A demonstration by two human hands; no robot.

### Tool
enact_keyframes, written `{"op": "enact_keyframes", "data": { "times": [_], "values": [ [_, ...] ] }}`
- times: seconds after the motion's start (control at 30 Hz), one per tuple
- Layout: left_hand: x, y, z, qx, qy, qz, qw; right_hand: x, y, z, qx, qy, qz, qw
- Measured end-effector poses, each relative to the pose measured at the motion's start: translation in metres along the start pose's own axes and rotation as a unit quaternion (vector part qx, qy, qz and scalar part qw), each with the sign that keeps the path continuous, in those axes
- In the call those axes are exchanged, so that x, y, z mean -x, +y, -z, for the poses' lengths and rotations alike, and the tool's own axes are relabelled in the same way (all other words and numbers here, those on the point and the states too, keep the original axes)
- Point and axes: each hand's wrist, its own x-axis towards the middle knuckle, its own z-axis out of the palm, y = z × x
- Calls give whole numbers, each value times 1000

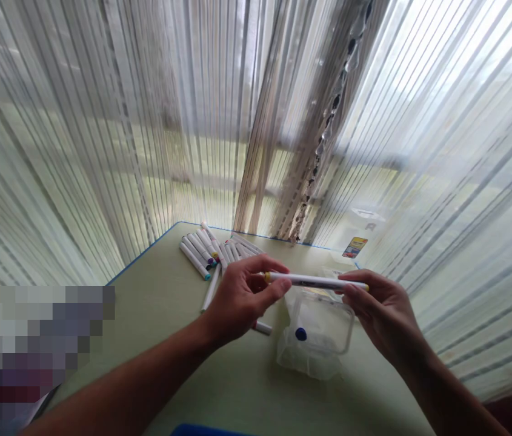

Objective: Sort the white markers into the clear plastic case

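Both hands hold one white marker (314,281) with yellow ends, level above a clear plastic box (317,339). My left hand (242,297) pinches its left end between thumb and fingers. My right hand (380,306) grips its right end, fingers curled around it. Inside the box stands a marker with a dark blue cap (300,333). Another white marker (262,328) lies on the table, partly hidden under my left hand.
A pale green table (169,339) with a blue edge fills the corner. Several white markers (212,251) lie in a pile at its far side, one loose marker (211,289) nearer. Sheer striped curtains (101,139) hang close behind. A yellow-labelled item (355,247) sits far right.
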Motion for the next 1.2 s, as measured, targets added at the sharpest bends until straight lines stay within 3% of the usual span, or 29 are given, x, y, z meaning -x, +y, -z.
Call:
{"op": "enact_keyframes", "data": {
  "times": [0.23,0.6,0.93,1.2],
  "values": [
    [-8,-7,0,-65,23,23,997,0,-2,-4,-8,-44,66,997],
    [4,2,-13,-69,91,-28,993,-4,-5,-7,-33,-75,22,996],
    [4,0,-5,-12,35,-11,999,-2,7,-1,10,-51,-1,999],
    [-1,-1,-2,-42,42,17,998,-2,1,-6,-16,-44,35,998]
  ]
}}
